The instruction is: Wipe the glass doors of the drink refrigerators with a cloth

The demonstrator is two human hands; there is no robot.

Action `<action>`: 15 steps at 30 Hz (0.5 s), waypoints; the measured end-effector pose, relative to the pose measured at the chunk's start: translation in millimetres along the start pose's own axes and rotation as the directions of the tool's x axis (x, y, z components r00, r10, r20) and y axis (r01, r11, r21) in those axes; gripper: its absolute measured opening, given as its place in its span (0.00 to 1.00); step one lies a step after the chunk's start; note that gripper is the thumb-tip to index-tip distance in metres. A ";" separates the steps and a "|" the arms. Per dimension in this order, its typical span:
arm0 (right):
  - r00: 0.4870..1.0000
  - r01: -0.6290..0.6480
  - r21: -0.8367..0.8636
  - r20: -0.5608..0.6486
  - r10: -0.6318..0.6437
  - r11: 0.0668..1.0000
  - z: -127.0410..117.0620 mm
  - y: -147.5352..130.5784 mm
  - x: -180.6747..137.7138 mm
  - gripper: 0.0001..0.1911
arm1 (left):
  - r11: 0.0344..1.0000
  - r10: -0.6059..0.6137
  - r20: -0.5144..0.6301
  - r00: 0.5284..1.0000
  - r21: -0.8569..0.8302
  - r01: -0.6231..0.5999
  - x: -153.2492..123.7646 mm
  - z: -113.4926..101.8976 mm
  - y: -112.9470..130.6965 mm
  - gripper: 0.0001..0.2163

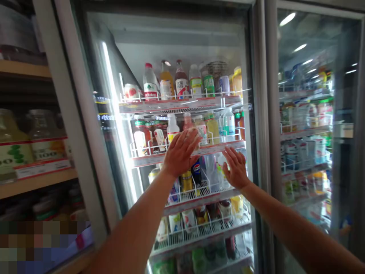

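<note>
My left hand [181,152] is raised in front of the glass door [171,40] of a lit drinks fridge, its fingers stretched out and lying flat. A pale, blurred patch shows around its fingertips; I cannot make out whether this is a cloth or a reflection. Lower and to the right, my right hand [236,167] has its fingers extended towards the same glass, with nothing visible in it. Behind the glass, bottles stand on the second shelf [148,160] near my left hand. A dark blue Pepsi bottle [196,171] shows just below that hand.
A metal door frame [264,114] separates this fridge from another glass-fronted fridge [308,133] on the right. Wooden shelves [37,182] with bottles stand at the left. Several more shelves of drinks, including a red-capped water bottle [150,83], fill the lit fridge.
</note>
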State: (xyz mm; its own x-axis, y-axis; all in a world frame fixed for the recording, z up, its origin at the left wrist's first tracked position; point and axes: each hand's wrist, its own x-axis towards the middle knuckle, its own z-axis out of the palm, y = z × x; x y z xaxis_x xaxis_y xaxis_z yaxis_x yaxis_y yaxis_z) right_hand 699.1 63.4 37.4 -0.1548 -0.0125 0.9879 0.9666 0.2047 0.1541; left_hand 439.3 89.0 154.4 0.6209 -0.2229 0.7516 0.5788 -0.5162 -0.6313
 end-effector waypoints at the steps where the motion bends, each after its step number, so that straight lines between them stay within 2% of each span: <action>1: 0.999 -0.025 0.038 -0.031 0.026 0.999 -2.2 -8.8 9.1 0.37 | 1.000 0.007 -0.020 1.000 -0.016 -0.008 -0.2 -0.7 -0.9 0.30; 3: 0.996 -0.012 0.152 -0.083 0.025 0.988 -4.3 -33.2 32.5 0.37 | 0.998 0.014 -0.057 0.998 -0.058 -0.017 -1.0 -1.3 -2.4 0.30; 6: 0.996 0.087 0.309 -0.054 -0.074 0.947 1.6 -77.3 71.0 0.40 | 0.987 -0.009 -0.127 0.992 -0.160 -0.012 -3.0 -1.4 -4.3 0.31; 9: 0.994 0.079 0.379 0.037 -0.100 0.922 14.7 -109.0 96.7 0.36 | 0.960 -0.109 -0.223 0.969 -0.278 0.044 -4.4 -1.8 -5.3 0.31; 12: 0.993 0.082 0.335 0.051 -0.105 0.939 23.0 -113.3 105.7 0.28 | 0.949 -0.197 -0.308 0.931 -0.299 0.102 -5.0 -2.4 -4.5 0.31; 15: 0.986 0.158 0.262 0.018 -0.168 0.952 20.0 -90.3 113.2 0.22 | 0.952 -0.256 -0.369 0.893 -0.257 0.167 -5.7 -2.4 -2.2 0.29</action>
State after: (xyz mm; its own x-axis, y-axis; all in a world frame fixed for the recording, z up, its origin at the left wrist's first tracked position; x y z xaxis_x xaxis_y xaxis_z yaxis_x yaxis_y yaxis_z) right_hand 590.2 63.1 134.9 -0.3186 -0.0293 0.9474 0.8427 0.4489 0.2973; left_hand 433.3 89.4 152.0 0.2111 -0.3723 0.9038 0.5182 -0.7414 -0.4264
